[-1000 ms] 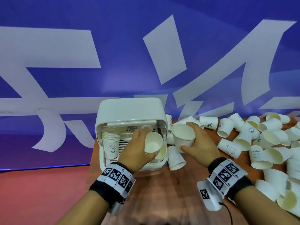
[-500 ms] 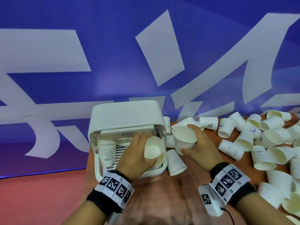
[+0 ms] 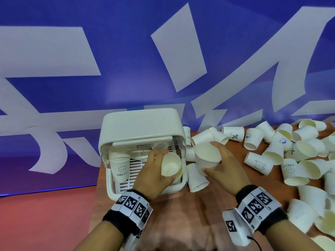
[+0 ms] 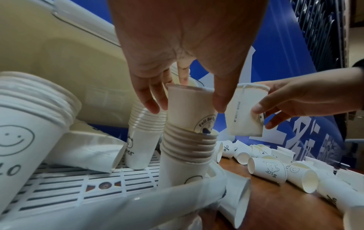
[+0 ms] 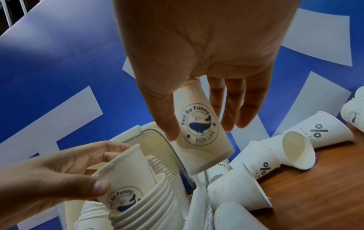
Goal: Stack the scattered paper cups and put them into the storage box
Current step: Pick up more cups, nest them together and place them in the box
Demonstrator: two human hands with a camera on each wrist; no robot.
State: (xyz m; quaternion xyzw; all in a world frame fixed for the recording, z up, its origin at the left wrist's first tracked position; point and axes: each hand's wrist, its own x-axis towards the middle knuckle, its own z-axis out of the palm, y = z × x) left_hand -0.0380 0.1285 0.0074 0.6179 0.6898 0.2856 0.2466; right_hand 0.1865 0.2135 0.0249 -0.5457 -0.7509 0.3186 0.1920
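My left hand (image 3: 157, 171) grips a white whale-print paper cup (image 3: 170, 166) by its rim, its base partly sunk into a stack of cups (image 4: 187, 149) standing at the right front corner of the cream storage box (image 3: 139, 124). The same cup (image 4: 189, 107) shows in the left wrist view between thumb and fingers. My right hand (image 3: 221, 163) holds a second whale-print cup (image 3: 208, 157) upright in the air just right of the box; in the right wrist view this cup (image 5: 202, 130) hangs tilted above the pile. Two more stacks (image 3: 119, 163) stand inside the box.
Many loose white cups (image 3: 290, 153) lie scattered over the wooden table (image 3: 190, 223) to the right, some right against the box's right side (image 3: 196, 178). A blue and white banner (image 3: 126, 60) rises behind. The table's left edge runs beside the box; red floor (image 3: 45, 214) lies beyond.
The left hand has lowered its cup slightly into the stack in the box. The right hand has kept its cup raised beside the box, drifting little.
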